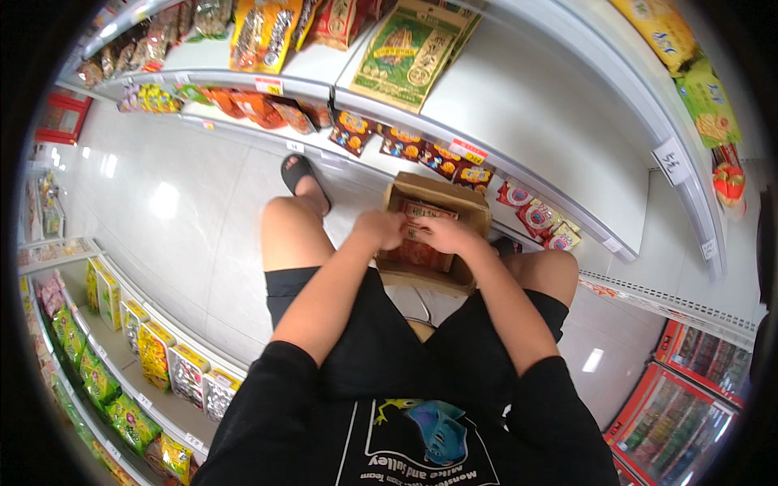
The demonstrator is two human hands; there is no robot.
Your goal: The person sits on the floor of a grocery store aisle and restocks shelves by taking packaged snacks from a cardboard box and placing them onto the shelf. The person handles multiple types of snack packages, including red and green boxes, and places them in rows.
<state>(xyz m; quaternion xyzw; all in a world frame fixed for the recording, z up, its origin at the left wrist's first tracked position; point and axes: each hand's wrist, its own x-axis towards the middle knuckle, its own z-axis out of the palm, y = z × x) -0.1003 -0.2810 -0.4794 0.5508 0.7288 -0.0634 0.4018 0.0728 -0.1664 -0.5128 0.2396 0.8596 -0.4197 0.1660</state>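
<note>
An open cardboard box (434,282) stands between my knees, in front of the shelf. Inside it lie red snack packets (428,254), which bear writing. My left hand (382,229) reaches over the box's left side, fingers curled inward. From the right comes my right hand (448,234), its thumb and fingers pinched together. The fingertips of both hands meet above the packets, at the edge of a red packet (434,209). My fingers partly cover the exact spot they grip.
A white shelf (535,121) curves ahead, with a green and tan bag (407,54) on it. Small brown packets (401,143) line the lower shelf. Boxed snacks (155,352) fill a rack at left. Red-framed glass-door coolers (674,419) stand at right.
</note>
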